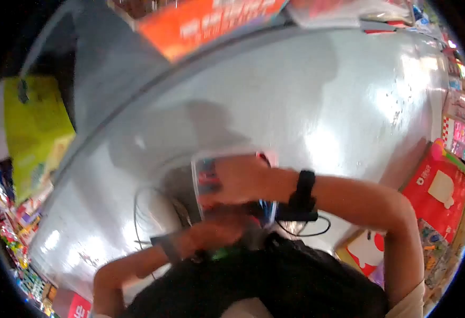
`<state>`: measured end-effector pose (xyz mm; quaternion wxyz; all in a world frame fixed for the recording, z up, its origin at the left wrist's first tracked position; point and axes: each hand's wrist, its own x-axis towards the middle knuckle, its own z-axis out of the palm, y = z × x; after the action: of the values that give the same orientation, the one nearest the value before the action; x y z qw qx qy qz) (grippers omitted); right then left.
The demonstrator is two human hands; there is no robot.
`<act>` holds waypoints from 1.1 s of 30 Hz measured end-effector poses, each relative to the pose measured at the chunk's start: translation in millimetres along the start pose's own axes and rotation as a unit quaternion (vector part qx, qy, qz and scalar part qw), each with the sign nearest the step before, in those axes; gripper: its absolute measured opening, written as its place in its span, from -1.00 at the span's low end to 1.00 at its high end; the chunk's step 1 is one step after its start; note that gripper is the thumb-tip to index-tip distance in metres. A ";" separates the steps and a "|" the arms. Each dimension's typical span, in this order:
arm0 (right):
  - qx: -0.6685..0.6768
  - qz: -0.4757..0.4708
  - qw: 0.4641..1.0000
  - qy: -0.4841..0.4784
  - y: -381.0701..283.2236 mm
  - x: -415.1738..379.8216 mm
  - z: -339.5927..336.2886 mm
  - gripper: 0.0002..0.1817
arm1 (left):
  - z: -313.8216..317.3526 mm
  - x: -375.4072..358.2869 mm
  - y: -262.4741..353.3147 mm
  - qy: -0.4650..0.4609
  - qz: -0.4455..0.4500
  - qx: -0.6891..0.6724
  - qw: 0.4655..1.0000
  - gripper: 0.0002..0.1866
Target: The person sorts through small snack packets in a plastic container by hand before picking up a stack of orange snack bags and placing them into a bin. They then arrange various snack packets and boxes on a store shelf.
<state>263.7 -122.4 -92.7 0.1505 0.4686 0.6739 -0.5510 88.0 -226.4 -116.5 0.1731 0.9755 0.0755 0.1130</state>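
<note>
In front of my body is a flat, clear-edged package (196, 177) with red, blue and dark parts showing through. My right hand (239, 179) lies across its top, fingers bent down over it and partly blurred; a black watch (302, 191) is on that wrist. At the package's near edge is my left hand (223, 229), smeared by motion, its fingers not distinct. A grey band (167, 249) circles the left wrist. The lower part of the package is hidden by both hands.
Grey floor (275, 90) surrounds me, with a thin cable (136, 212) hanging at left. An orange box (206, 26) stands ahead. To the left is a yellow-green bag (33, 132) near colourful packets. Red packaging (439, 185) and stacked goods line the right side.
</note>
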 end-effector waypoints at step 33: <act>0.070 0.089 0.989 0.093 49.8 -98.8 21.7 -0.13 | -57.2 -33.0 -32.6 0.050 -0.512 -0.379 0.769 -0.66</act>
<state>347.6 -190.0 -59.2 0.1025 0.5857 0.6003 -0.5349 38.5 -183.9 -82.1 0.5569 0.6402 0.5237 0.0758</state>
